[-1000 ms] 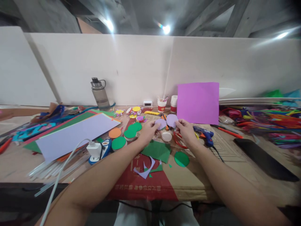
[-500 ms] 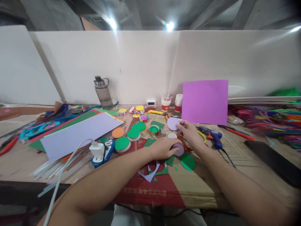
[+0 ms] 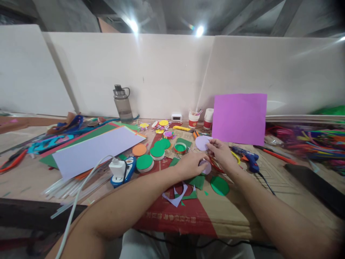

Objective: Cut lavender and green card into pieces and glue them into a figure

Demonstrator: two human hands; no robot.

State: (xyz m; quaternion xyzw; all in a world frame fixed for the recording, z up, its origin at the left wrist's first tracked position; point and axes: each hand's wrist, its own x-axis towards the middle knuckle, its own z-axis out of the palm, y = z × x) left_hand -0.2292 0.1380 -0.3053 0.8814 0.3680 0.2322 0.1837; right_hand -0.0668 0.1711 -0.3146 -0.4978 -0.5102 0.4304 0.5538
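Observation:
My right hand [image 3: 219, 154] pinches a lilac paper circle [image 3: 201, 143] by its right edge and holds it above the table. Just below, my left hand [image 3: 192, 166] curls its fingers at a second lilac circle [image 3: 207, 168], which it seems to grip; the hand partly covers this circle. A green paper circle [image 3: 220, 185] lies to the right of my left hand. Lilac paper offcuts [image 3: 176, 201] with a round cut-out lie below that hand, over green scraps. Left of it are green-topped round discs [image 3: 145, 163] and an open ring with a green base [image 3: 180, 148].
Coloured sheets [image 3: 99, 149], clear sticks and a blue power strip [image 3: 130, 171] lie on the left. A glue gun [image 3: 252, 162] and a black phone-like slab [image 3: 315, 187] lie right. A bottle [image 3: 122, 106], paper cups [image 3: 193, 119] and a purple sheet [image 3: 238, 118] stand behind.
The camera view has shifted a little, so the scene sits further right. My left hand has moved slightly up and covers a white round piece seen before. My right hand keeps its lilac circle.

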